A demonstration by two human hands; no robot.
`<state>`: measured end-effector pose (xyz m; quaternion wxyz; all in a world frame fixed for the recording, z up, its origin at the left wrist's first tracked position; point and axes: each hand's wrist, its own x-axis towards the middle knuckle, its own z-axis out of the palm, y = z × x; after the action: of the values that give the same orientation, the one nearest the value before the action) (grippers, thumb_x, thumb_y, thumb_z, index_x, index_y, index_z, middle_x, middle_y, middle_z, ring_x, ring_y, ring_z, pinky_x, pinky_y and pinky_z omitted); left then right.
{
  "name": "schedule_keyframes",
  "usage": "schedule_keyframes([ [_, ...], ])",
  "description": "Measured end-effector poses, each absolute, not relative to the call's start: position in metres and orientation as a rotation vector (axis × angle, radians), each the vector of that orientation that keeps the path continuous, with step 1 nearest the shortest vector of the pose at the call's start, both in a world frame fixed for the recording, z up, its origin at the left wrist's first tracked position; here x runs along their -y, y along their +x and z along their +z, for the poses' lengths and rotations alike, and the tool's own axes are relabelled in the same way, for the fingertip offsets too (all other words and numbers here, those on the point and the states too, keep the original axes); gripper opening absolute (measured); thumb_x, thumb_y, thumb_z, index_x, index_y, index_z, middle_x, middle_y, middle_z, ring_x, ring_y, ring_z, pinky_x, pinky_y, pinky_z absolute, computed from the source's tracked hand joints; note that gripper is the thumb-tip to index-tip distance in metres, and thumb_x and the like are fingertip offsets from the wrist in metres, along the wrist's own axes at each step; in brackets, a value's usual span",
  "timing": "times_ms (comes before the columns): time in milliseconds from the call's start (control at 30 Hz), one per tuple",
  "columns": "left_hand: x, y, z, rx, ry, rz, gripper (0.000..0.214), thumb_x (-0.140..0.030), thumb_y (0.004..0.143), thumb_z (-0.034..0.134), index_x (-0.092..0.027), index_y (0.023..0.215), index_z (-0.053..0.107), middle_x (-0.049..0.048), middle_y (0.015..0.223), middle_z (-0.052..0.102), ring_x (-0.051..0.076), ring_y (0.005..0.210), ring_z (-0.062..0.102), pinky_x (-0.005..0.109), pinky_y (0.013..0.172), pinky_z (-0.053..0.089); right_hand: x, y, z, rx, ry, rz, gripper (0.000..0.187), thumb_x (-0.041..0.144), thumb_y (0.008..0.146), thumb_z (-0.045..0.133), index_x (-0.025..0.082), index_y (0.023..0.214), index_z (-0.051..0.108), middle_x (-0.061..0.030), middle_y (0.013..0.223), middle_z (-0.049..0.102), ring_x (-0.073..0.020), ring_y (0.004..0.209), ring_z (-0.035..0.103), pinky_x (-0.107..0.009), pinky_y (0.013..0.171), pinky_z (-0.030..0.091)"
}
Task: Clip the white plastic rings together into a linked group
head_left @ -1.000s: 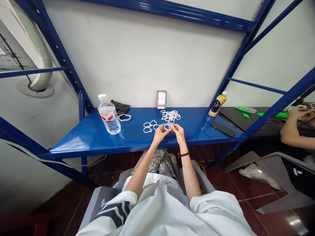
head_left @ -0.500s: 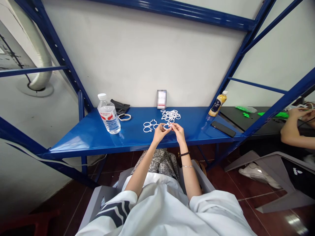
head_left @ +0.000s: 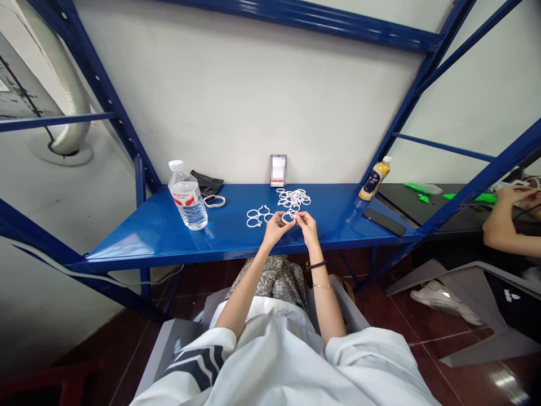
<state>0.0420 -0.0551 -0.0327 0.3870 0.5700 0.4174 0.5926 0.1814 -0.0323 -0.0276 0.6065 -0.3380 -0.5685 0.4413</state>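
Between my two hands is a white plastic ring [head_left: 288,220], held just above the near part of the blue table [head_left: 224,239]. My left hand [head_left: 275,226] is closed on the ring's left side. On its right side, the fingertips of my right hand [head_left: 306,225] pinch the ring; the exact spot they grip is too small to make out. Right behind my hands lies a pile of similar white rings [head_left: 297,197]. Several more white rings [head_left: 253,222] lie to the left of my left hand, some with small gaps or knobs.
A water bottle [head_left: 188,203], a pale wristband [head_left: 214,201] and a black pouch [head_left: 207,183] are at the left. A phone [head_left: 278,171] leans on the wall. Right are a yellow drink bottle [head_left: 375,179] and a dark phone [head_left: 384,221]. Another person's arm [head_left: 505,220] is at the far right.
Almost nothing differs. Both hands stay in place on the ring, with only a slight shift of the fingers and of the whole view.
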Motion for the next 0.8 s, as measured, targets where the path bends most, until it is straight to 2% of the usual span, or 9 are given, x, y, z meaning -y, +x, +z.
schedule_keyframes([
  [567,0.0569,0.0412,-0.0294,-1.086,1.43,1.507,0.057,-0.049,0.07,0.076,-0.017,0.114,0.058,-0.0021,0.066,0.06,0.013,0.059,0.058,0.025,0.06,0.045,0.0302,0.1816,-0.0299,1.282,-0.765,1.011,0.029,0.042,0.075,0.07,0.022,0.097,0.068,-0.0058,0.107,0.07,-0.0211,0.103,0.064,-0.035,0.093,0.05],
  [800,0.0538,0.0414,-0.0329,-1.08,1.415,1.505,0.054,-0.047,0.068,0.078,-0.016,0.109,0.06,-0.0019,0.067,0.062,0.011,0.059,0.059,0.024,0.06,0.047,0.0306,0.1811,-0.028,1.276,-0.785,1.008,0.029,0.044,0.073,0.071,0.022,0.09,0.065,-0.0054,0.099,0.069,-0.0201,0.097,0.063,-0.034,0.091,0.05],
])
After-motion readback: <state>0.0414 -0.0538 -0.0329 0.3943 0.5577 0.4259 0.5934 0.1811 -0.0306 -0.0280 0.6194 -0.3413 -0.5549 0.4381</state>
